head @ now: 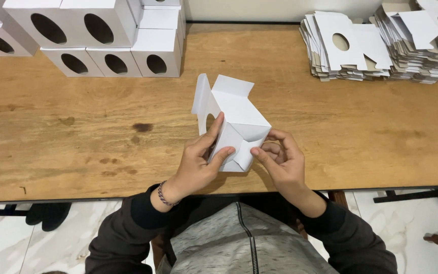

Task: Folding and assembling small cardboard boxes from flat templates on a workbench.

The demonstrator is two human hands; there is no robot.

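Note:
A white cardboard box (236, 114), partly folded, is held above the wooden table (77, 132) near its front edge. Its far flaps stand open and an oval cut-out shows on its left side. My left hand (198, 162) grips the box's left side, with the thumb pressed on the near bottom flaps. My right hand (282, 162) touches the near end from the right, fingertips on the folded flaps.
Finished white boxes with oval holes (112, 48) are stacked at the back left. Two piles of flat white box blanks (381, 45) lie at the back right. Below the table edge are a tiled floor and dark shoes (49, 213).

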